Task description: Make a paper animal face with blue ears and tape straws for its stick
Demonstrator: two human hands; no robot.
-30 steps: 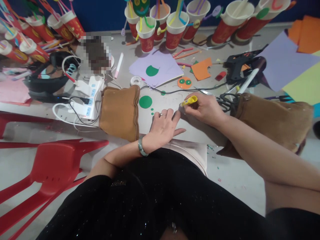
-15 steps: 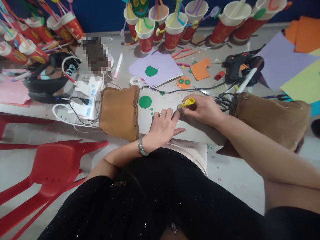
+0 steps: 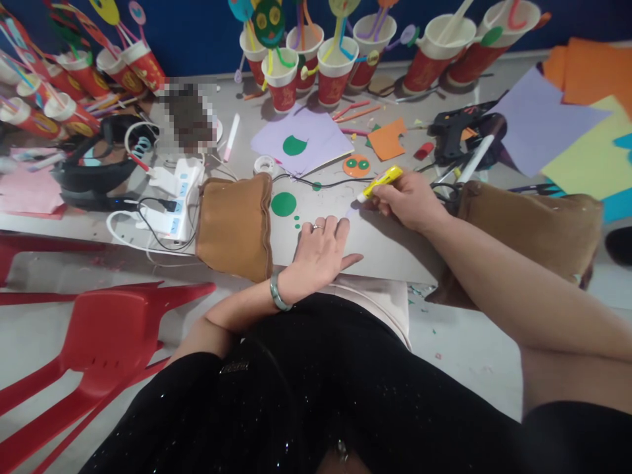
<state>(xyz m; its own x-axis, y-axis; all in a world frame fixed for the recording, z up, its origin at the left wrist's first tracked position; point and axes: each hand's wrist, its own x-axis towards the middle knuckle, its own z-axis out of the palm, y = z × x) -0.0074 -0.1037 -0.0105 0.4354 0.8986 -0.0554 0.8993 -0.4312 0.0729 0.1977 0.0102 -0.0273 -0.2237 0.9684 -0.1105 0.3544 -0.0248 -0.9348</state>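
My right hand [image 3: 405, 201] is closed around a yellow glue stick [image 3: 382, 182], whose pale tip points down and left just above the table [image 3: 395, 240]. My left hand [image 3: 322, 253] lies flat on the table near its front edge, thumb apart from the fingers. A small pale purple spot [image 3: 349, 210] shows by its fingertips. Left of that hand are a green paper disc [image 3: 284, 204] and some tiny green dots [image 3: 297, 222]. An orange disc with two green rings [image 3: 356, 166] lies beyond the hands, near a green piece [image 3: 295, 145] on purple paper [image 3: 326, 135].
Red paper cups [image 3: 333, 76] with pipe-cleaner figures line the back. A power strip [image 3: 185, 197] and a brown cloth sleeve [image 3: 234, 227] are at left. A second brown sleeve [image 3: 533, 227], a black glue gun [image 3: 451, 135] and coloured sheets [image 3: 538, 125] are at right.
My right hand has moved slightly right, away from my left fingertips, and the glue stick now points down-left. My left hand stays nearly in place. The view has shifted a little.
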